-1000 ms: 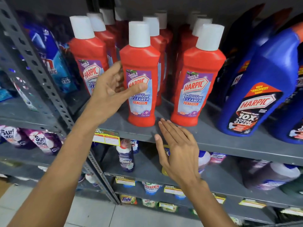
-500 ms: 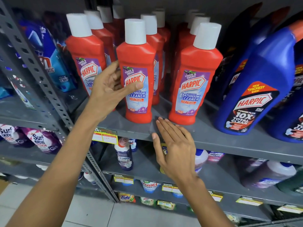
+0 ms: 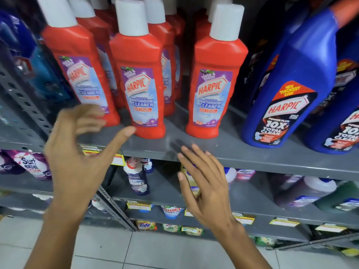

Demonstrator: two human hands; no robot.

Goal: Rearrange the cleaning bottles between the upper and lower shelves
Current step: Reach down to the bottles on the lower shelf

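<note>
Landmark: middle red bottle (image 3: 140, 82), white cap, upright at the front edge of the upper shelf (image 3: 252, 152).

Left hand (image 3: 77, 164) sits below and left of it, in front of the shelf lip. Fingers spread, thumb tip near the bottle's base, apparently not touching, though motion blur makes that hard to call. Grip apart, holding nothing.

Right hand (image 3: 207, 187) is below and right of the bottle, palm flat, fingers apart and pointing up toward the shelf edge. Also holding nothing.

Left red bottle (image 3: 77, 70) stands just left of the landmark, blurred, its base partly behind the left fingers. Right red bottle (image 3: 213, 84) stands to the right with a clear gap between. More red bottles lined up behind all three.

Blue bottles (image 3: 291, 90) are further right on the same shelf, leaning left.

Lower shelf (image 3: 252, 193), below the landmark: a small white-and-purple bottle (image 3: 137, 179) stands upright between the two hands. Dark bottles (image 3: 303, 191) lie further right.
</note>
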